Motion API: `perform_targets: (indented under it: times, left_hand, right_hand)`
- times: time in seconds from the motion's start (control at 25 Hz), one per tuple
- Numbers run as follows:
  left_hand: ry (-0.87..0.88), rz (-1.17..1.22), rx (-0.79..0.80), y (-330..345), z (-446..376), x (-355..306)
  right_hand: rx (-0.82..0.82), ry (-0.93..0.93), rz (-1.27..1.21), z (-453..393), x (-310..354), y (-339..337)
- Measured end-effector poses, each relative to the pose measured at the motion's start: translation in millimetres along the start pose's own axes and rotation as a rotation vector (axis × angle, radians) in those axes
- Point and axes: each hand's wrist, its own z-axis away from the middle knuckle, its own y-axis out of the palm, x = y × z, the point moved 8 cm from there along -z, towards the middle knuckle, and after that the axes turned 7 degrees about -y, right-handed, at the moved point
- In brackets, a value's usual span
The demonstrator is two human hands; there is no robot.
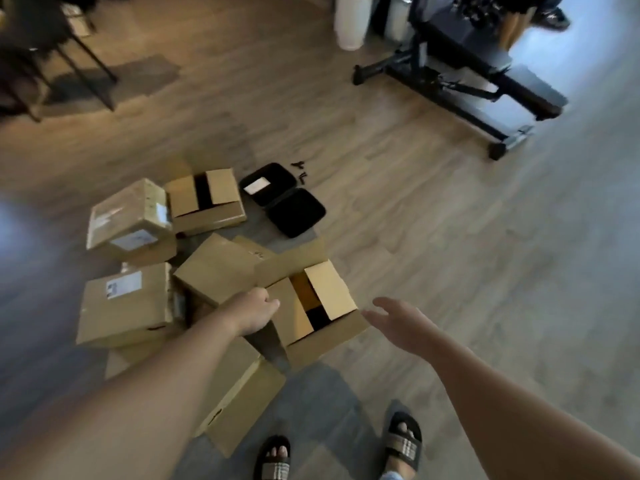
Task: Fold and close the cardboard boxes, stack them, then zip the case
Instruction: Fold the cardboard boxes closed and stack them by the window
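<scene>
Closest to me are two sandalled feet point(403, 441) on the wooden floor point(450, 237), with a closed cardboard box point(239, 393) lying just ahead of them. Beyond it sits the open box point(311, 306), its flaps half raised and a dark gap showing inside. My left hand point(256, 311) reaches to this box's left flap, fingers curled at its edge; whether that grip actually pinches the flap I cannot tell. My right hand point(398, 320) hovers just beside the box's right corner, fingers spread and holding nothing. Farther left lie two labelled boxes point(128, 303), closed. Another half-open box point(206, 199) sits at the back, and beside it the black case point(282, 199) lies unzipped and spread flat. A weight bench point(478, 74) stands well apart.
</scene>
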Motion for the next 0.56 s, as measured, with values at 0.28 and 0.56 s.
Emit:
perform_targets:
  times: [0.28,0.56]
  left_hand:
    - [-0.139,0.094,-0.008,98.2,-80.0,-4.5]
    - [-0.216,0.168,-0.102,197.2,-205.2,54.9]
  right_hand:
    - [0.111,-0.071,0.115,-124.7,-61.7,25.3]
    - [0.134,-0.129,0.296,-266.5,-143.3,109.3]
